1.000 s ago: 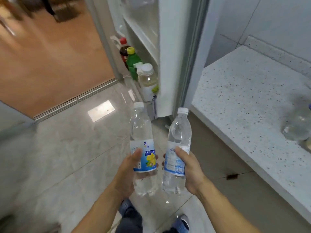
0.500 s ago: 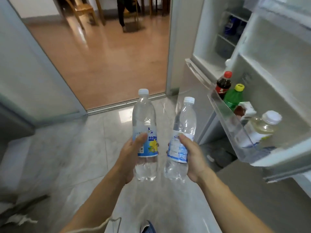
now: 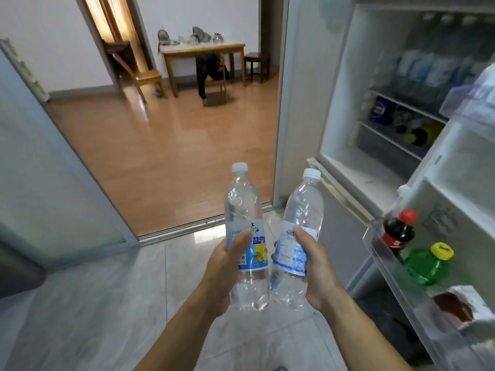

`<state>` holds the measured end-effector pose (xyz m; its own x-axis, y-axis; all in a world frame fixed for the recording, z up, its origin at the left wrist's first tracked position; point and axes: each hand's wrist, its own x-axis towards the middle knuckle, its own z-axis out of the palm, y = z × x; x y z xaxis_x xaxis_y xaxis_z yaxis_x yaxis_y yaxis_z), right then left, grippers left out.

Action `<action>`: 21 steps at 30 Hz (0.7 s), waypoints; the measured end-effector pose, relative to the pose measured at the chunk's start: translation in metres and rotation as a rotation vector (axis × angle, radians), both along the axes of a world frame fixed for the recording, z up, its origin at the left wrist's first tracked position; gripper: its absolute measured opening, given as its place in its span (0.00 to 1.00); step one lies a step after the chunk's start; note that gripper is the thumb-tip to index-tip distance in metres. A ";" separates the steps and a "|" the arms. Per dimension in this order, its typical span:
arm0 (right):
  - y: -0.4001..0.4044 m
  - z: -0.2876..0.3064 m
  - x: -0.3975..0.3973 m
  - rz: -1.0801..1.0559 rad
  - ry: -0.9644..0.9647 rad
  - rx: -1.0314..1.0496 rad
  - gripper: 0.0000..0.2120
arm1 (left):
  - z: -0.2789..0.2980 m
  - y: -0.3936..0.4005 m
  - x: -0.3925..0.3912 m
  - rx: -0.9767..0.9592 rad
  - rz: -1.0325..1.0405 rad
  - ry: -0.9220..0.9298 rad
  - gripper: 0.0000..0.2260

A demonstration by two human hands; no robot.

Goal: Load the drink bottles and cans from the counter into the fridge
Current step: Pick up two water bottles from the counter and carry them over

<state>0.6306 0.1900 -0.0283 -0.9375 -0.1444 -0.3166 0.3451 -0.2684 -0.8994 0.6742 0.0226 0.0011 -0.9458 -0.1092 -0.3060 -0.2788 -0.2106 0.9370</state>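
Note:
My left hand grips a clear bottle with a blue and yellow label, held upright at chest height. Beside it my right hand grips a clear water bottle with a blue and white label, tilted slightly right. Both have white caps. The open fridge stands to the right. Its shelves hold blurred bottles and a blue can. The door shelf at the right carries a cola bottle with a red cap and a green bottle with a yellow cap.
A torn white packet lies in the door shelf below the green bottle. A doorway straight ahead opens onto a wooden floor with a table and chairs. A sliding glass panel stands at the left. Grey tiles cover the floor underfoot.
The view has swung from the counter and floor up toward the doorway and the open fridge. Both hands keep hold of their bottles in front of me.

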 end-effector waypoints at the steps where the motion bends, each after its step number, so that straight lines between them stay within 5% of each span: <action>1: 0.000 0.002 -0.019 -0.022 0.008 -0.015 0.37 | 0.002 -0.001 -0.020 0.003 -0.003 0.011 0.29; 6: 0.008 0.022 -0.111 -0.098 0.009 -0.113 0.35 | 0.023 0.005 -0.125 0.022 -0.057 0.051 0.27; 12: 0.042 0.056 -0.202 -0.281 0.127 -0.042 0.22 | 0.045 0.043 -0.244 0.059 -0.181 0.125 0.24; 21: 0.095 0.058 -0.301 -0.685 0.104 -0.010 0.26 | 0.041 0.090 -0.401 0.165 -0.429 0.084 0.28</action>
